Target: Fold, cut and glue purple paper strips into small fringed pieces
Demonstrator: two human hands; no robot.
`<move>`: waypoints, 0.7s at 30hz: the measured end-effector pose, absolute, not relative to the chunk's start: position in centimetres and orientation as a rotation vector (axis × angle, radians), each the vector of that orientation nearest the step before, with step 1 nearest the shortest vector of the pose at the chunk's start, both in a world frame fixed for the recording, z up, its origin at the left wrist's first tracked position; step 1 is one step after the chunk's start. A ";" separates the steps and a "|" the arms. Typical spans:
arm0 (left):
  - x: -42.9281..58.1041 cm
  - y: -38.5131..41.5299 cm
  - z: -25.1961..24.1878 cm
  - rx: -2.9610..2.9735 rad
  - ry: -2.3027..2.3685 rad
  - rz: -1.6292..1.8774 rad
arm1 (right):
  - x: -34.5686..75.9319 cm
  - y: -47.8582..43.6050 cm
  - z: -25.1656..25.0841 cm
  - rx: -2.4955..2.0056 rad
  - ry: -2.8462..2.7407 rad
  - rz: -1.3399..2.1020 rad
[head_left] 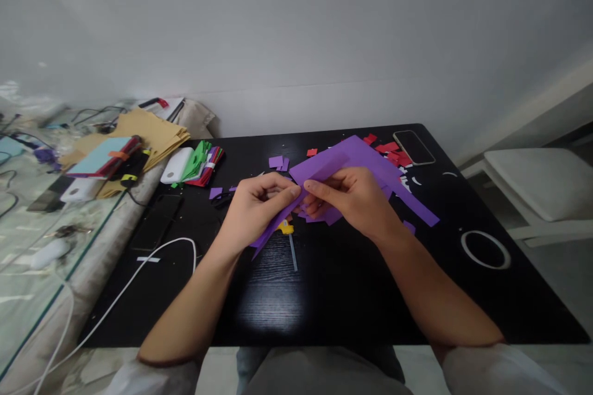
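In the head view, my left hand pinches purple paper between thumb and fingers; a narrow folded end hangs below its palm. Close beside it, my right hand also grips purple paper, thumb against fingertips. Behind the hands spreads a large purple paper sheet, with a long strip-like arm reaching right; the hands hide how these pieces join. Under the hands, a small yellow tool with a thin pale stick lies on the table, partly covered. Small purple paper squares lie behind my left hand.
On the black table are red paper scraps, a phone, a white ring-shaped roll, bundled coloured paper and a white cable. A cluttered glass-topped surface adjoins at left. A pale chair stands right.
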State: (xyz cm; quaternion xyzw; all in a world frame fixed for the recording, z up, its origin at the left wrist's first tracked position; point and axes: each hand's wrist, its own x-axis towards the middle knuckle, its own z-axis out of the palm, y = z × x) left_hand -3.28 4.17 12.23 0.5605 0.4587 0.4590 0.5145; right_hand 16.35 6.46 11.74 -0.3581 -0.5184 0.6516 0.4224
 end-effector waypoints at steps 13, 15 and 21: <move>-3.8 4.1 12.1 1.325 1.069 1.042 | 17.1 6.8 12.2 -0.925 -1.284 1.510; -3.8 4.1 12.1 1.325 1.083 1.052 | 17.0 6.7 12.2 -0.920 -1.261 1.510; -3.5 4.0 12.4 1.373 1.129 1.116 | 16.2 6.3 11.8 -0.877 -1.276 1.611</move>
